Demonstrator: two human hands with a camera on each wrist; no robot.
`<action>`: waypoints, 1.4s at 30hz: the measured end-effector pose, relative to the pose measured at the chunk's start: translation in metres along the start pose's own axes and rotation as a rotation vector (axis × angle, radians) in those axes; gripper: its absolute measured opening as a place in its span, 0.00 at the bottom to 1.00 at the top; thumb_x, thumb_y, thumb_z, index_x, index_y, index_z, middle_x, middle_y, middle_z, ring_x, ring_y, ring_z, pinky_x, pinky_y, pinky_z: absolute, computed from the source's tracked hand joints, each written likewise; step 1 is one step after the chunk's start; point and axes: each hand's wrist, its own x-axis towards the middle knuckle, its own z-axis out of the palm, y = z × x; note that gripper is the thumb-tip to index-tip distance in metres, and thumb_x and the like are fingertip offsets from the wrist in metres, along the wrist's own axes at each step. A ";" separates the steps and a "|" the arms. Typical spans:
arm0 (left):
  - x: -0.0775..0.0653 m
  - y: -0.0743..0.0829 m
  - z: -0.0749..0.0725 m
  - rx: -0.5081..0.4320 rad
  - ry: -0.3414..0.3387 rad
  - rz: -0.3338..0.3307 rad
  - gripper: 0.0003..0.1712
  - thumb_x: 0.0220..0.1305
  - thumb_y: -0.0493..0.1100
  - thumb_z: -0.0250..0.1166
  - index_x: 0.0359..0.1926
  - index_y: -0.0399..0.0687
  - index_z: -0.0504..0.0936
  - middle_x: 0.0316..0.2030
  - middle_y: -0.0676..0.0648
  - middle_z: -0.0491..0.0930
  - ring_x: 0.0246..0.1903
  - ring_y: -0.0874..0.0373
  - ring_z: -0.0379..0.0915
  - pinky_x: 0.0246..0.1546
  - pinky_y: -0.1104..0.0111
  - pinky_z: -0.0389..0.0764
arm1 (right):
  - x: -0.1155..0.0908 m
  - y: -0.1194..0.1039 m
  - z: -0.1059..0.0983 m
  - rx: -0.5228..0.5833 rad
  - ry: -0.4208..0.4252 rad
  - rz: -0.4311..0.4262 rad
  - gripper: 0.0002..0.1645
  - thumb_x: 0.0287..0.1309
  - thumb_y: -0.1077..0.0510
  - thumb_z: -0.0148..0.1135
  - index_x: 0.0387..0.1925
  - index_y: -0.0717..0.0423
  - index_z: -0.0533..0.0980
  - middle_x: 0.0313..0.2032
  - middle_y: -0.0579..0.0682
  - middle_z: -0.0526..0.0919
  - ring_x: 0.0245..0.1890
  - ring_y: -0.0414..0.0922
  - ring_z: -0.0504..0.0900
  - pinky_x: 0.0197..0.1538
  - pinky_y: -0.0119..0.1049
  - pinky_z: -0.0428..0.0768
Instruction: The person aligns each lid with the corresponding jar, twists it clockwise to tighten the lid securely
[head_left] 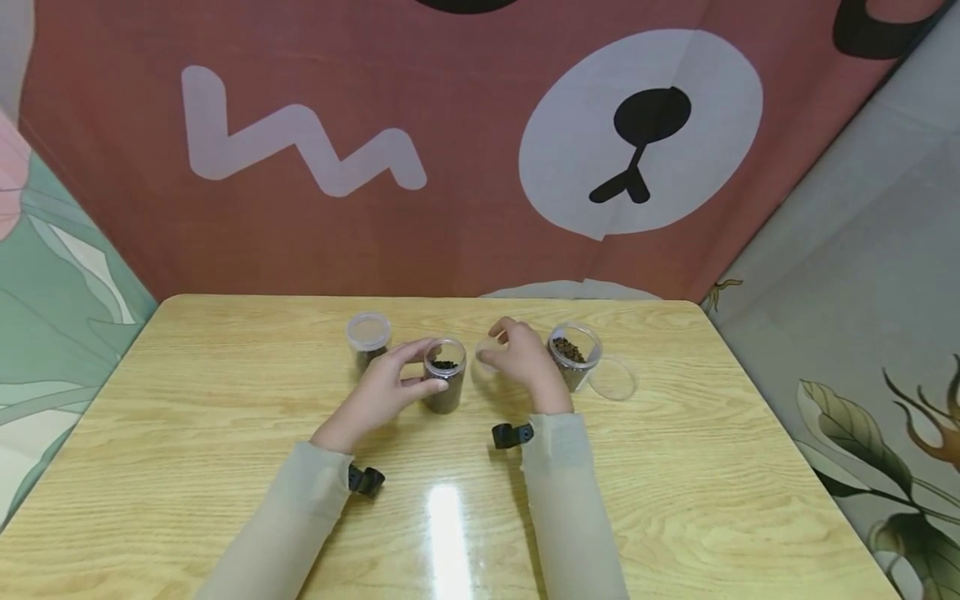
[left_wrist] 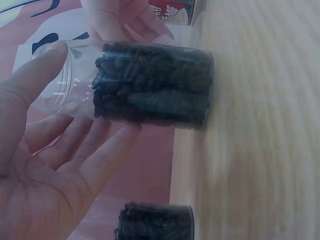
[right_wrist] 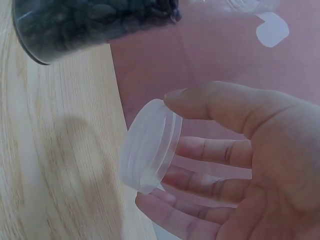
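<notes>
My left hand (head_left: 378,392) holds a clear plastic jar (left_wrist: 155,85) near its top, thumb on one side and fingers on the other. The jar stands upright on the table without a lid, partly filled with dark beans that look like coffee beans. Just to its right, my right hand (right_wrist: 270,165) pinches a translucent round lid (right_wrist: 152,145) by its edge, tilted and raised above the tabletop. The lid is apart from the jar. In the head view, fingers partly cover the lid.
A lidded jar (head_left: 368,335) of dark contents stands left of the held one. Right of my right hand is an open jar (head_left: 573,358) with brown granules. A clear lid (head_left: 613,380) lies flat beside it. The wooden table (head_left: 225,433) meets a printed cloth (head_left: 465,233) behind.
</notes>
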 end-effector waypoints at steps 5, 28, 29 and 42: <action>-0.002 0.000 -0.005 0.011 -0.035 0.002 0.37 0.64 0.43 0.73 0.72 0.42 0.70 0.65 0.40 0.74 0.66 0.44 0.69 0.59 0.56 0.79 | -0.002 0.001 -0.001 0.038 0.004 0.020 0.26 0.64 0.50 0.68 0.58 0.59 0.74 0.56 0.61 0.79 0.55 0.58 0.78 0.55 0.53 0.79; -0.007 0.004 -0.020 0.037 -0.137 0.012 0.35 0.63 0.40 0.73 0.69 0.39 0.72 0.63 0.40 0.76 0.64 0.41 0.71 0.56 0.57 0.82 | -0.001 0.003 -0.004 0.089 0.000 -0.062 0.28 0.65 0.50 0.66 0.63 0.55 0.77 0.57 0.60 0.79 0.55 0.57 0.78 0.53 0.54 0.81; -0.007 0.004 -0.020 0.033 -0.137 0.008 0.35 0.63 0.40 0.73 0.69 0.38 0.72 0.63 0.39 0.76 0.64 0.41 0.71 0.56 0.58 0.82 | -0.001 0.004 -0.004 0.096 0.002 -0.065 0.27 0.65 0.50 0.66 0.62 0.54 0.77 0.57 0.59 0.79 0.54 0.57 0.79 0.52 0.53 0.81; -0.007 0.004 -0.020 -0.090 -0.167 -0.011 0.37 0.62 0.33 0.73 0.69 0.33 0.69 0.64 0.35 0.73 0.64 0.37 0.70 0.53 0.69 0.82 | -0.002 0.002 -0.006 0.168 0.054 -0.090 0.20 0.58 0.53 0.70 0.48 0.55 0.73 0.45 0.54 0.79 0.45 0.51 0.80 0.46 0.45 0.81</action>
